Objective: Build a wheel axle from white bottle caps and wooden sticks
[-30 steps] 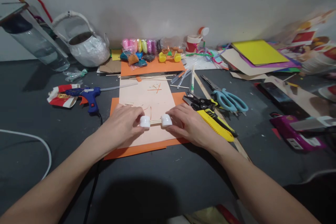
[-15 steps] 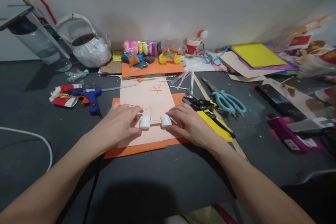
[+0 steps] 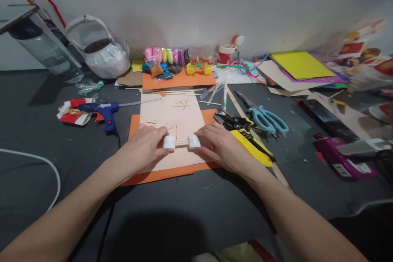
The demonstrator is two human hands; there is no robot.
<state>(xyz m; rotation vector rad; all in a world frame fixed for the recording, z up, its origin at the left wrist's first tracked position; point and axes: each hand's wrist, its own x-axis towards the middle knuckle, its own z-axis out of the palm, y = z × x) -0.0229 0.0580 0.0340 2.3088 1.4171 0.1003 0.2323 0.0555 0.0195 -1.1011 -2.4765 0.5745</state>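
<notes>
Two pairs of white bottle caps, a left pair (image 3: 169,143) and a right pair (image 3: 193,142), are joined by thin wooden sticks (image 3: 181,143). They stand just over a pale sheet of paper (image 3: 168,108). My left hand (image 3: 146,146) pinches the left caps between thumb and fingers. On the other side, my right hand (image 3: 216,141) has its fingers and thumb closed round the right caps. Below the pale sheet lies orange paper (image 3: 159,178). Small orange strips (image 3: 184,105) are scattered on the sheet beyond my hands.
To the left lies a blue hot glue gun (image 3: 107,114) with its cord. Pliers (image 3: 233,122), a yellow utility knife (image 3: 253,149) and blue-handled scissors (image 3: 265,118) lie right. Behind are clay packs (image 3: 167,55), a yellow-wheeled toy (image 3: 199,67) and a silver kettle (image 3: 106,59).
My left hand has moved slightly right, and its fingers have closed onto the left caps. My right hand and the capped sticks look nearly unmoved.
</notes>
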